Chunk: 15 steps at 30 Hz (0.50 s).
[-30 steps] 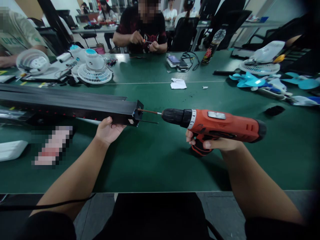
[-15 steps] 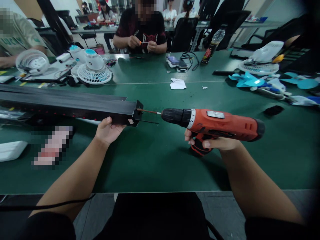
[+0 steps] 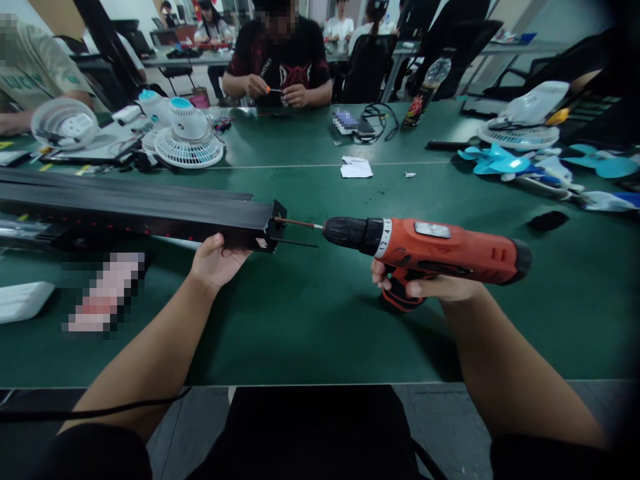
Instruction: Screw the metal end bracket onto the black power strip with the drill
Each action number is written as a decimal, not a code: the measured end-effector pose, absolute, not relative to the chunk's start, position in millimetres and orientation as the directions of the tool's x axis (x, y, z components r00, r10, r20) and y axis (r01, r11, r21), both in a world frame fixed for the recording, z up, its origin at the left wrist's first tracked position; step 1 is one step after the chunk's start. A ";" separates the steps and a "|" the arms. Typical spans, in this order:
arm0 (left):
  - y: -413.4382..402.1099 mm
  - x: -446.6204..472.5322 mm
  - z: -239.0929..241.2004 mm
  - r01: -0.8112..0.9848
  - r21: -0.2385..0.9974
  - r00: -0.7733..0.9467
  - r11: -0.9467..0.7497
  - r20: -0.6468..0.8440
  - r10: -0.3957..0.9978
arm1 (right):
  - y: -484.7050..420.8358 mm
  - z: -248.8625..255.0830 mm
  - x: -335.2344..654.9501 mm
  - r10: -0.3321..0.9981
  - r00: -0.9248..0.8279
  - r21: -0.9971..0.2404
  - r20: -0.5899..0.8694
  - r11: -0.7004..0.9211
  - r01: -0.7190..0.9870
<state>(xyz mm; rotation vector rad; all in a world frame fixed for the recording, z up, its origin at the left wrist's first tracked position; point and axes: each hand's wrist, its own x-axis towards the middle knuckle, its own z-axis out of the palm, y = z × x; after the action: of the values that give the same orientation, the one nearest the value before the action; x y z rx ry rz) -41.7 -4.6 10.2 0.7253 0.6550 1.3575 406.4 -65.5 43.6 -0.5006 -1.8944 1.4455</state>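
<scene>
A long black metal housing [image 3: 150, 210] lies across the green table [image 3: 310, 320], running in from the left. My left hand [image 3: 216, 261] grips its right end from below, fingers wrapped under it. My right hand [image 3: 425, 287] is closed around the handle of an orange and black cordless drill [image 3: 430, 248]. The drill points left, and its thin bit [image 3: 297, 223] meets the end plate of the housing.
White and blue desk fans [image 3: 185, 137] and fan parts [image 3: 520, 133] lie at the back left and right. A paper scrap [image 3: 357, 169], a bottle [image 3: 425, 93] and cables [image 3: 375, 120] sit mid-table. A person in black [image 3: 280, 63] works opposite; another sleeve [image 3: 30, 67] is at far left.
My hands, the drill and the housing hold still. The person opposite has lowered their hands a little.
</scene>
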 end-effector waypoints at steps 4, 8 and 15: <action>-4.2 -42.4 9.2 -0.636 0.769 0.112 0.068 0.005 0.994 | -64.1 39.2 406.2 0.645 -0.687 -0.938 0.335 0.299 -0.176; -3.1 -44.4 7.5 -0.640 0.764 0.150 0.084 0.017 0.989 | -62.5 37.4 408.1 0.624 -0.708 -0.938 0.330 0.305 -0.168; -3.3 -44.8 7.0 -0.643 0.763 0.128 0.066 0.022 0.992 | -61.9 39.0 407.8 0.616 -0.713 -0.936 0.335 0.307 -0.174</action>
<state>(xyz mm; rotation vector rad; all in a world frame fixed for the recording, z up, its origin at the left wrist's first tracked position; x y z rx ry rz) -44.8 -3.3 7.0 0.7239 0.6073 1.3537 407.8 -61.9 39.0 -0.3921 -1.8935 1.4760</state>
